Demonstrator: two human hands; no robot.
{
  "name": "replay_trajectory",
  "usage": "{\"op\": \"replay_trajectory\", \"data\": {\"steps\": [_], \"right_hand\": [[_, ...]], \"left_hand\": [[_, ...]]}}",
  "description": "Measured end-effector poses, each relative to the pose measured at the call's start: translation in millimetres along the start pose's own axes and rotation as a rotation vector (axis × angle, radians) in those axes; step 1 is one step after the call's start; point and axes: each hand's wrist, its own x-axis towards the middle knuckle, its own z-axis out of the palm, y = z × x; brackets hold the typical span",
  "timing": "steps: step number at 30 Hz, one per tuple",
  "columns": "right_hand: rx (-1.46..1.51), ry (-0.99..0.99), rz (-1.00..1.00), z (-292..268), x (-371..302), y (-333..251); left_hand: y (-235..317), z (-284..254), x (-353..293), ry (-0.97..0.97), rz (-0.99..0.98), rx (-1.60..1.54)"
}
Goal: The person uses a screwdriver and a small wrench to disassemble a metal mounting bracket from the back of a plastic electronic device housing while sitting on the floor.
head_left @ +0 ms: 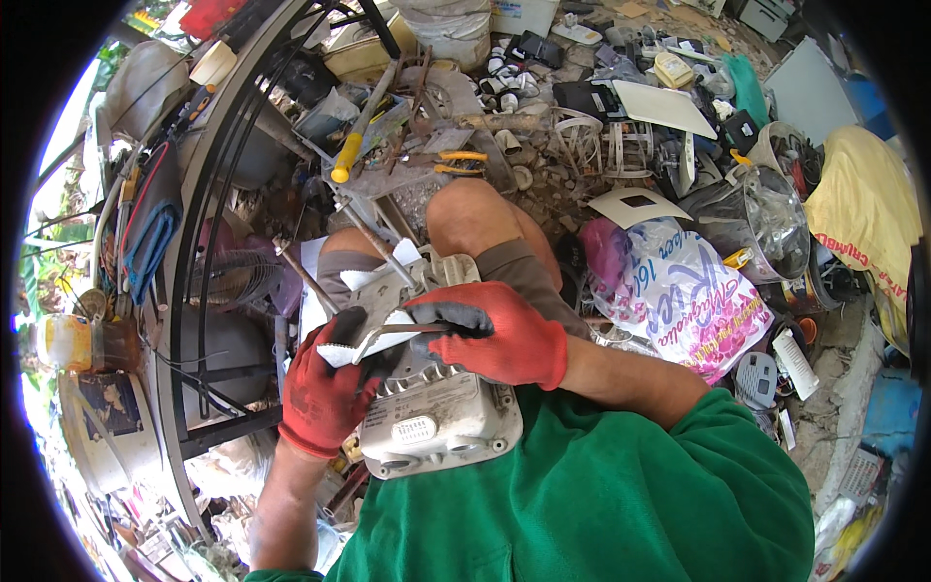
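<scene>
A dirty off-white metal device housing (441, 422) with ports along its near end rests on my lap. On its far left part sits a white angled metal bracket (367, 341) with a jagged edge. My left hand (330, 393), in a red glove with black fingers, is closed around the bracket's left side. My right hand (499, 335), gloved the same way, pinches a thin dark bent metal rod (412, 329), perhaps a hex key, lying against the bracket. Its tip is hard to make out, and my left fingertips are partly hidden behind the bracket.
A black metal frame (199, 252) stands close on my left. Ahead lie a yellow-handled tool (347, 155) and orange-handled pliers (461, 163). A printed plastic bag (679, 301), a clear bucket (761, 218) and a yellow sack (863, 199) stand at right, amid scattered scrap.
</scene>
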Motion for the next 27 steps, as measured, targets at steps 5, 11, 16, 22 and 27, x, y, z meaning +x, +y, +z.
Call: {"op": "replay_trajectory", "data": {"steps": [5, 11, 16, 22, 27], "right_hand": [[-0.021, -0.022, 0.022, 4, 0, -1], [0.024, 0.051, -0.026, 6, 0, 3], [0.117, 0.053, -0.018, 12, -1, -6], [0.162, 0.067, -0.001, 20, -1, -1], [0.082, 0.056, -0.004, 16, 0, 3]], "left_hand": [[1, 4, -9, 0.036, -0.023, -0.041], [-6, -6, -3, -0.084, 0.028, -0.096], [1, -3, -9, 0.003, -0.036, -0.006], [18, -26, -6, -0.062, -0.148, -0.070], [-6, -11, -9, -0.059, -0.015, -0.085]]}}
